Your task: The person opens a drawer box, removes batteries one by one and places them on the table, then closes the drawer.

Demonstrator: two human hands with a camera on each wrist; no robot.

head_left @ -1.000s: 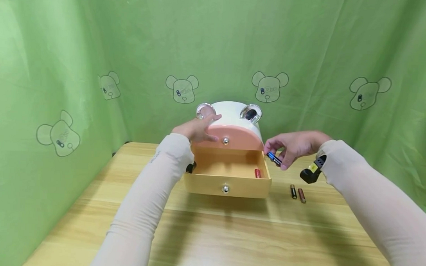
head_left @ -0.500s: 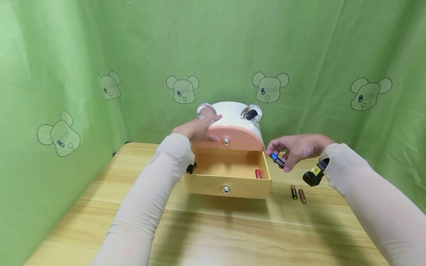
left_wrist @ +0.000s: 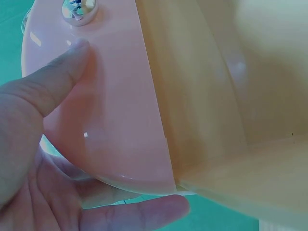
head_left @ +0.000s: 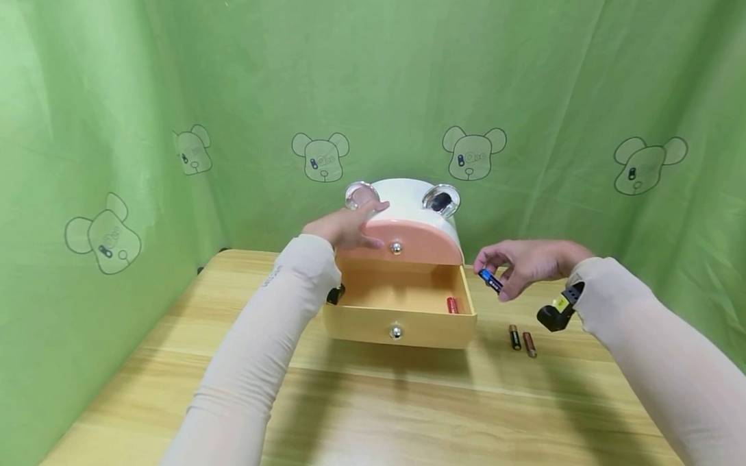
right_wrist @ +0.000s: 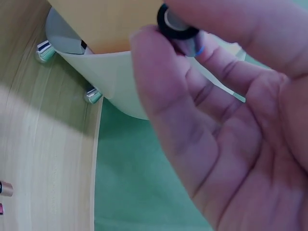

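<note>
A small white cabinet (head_left: 405, 198) with round silver-rimmed ears stands at the back of the table. Its pink upper drawer (head_left: 423, 243) is closed, while the yellow lower drawer (head_left: 370, 325) is pulled out with a red battery (head_left: 452, 305) inside at the right. My left hand (head_left: 348, 227) holds the cabinet's left side, thumb against the pink front beside the silver knob (left_wrist: 79, 10) and fingers around the edge. To the right of the open drawer, my right hand (head_left: 528, 262) pinches a blue and black battery (head_left: 490, 280) between thumb and fingers, above the table.
A black battery (head_left: 515, 337) and a brown-red battery (head_left: 529, 345) lie side by side on the wooden table (head_left: 391, 412), right of the drawer. A green curtain (head_left: 391, 76) with bear-head prints hangs behind and at both sides.
My right hand has drifted a little to the right and slightly down, away from the drawer, carrying the blue and black battery. The left hand keeps its place on the cabinet.
</note>
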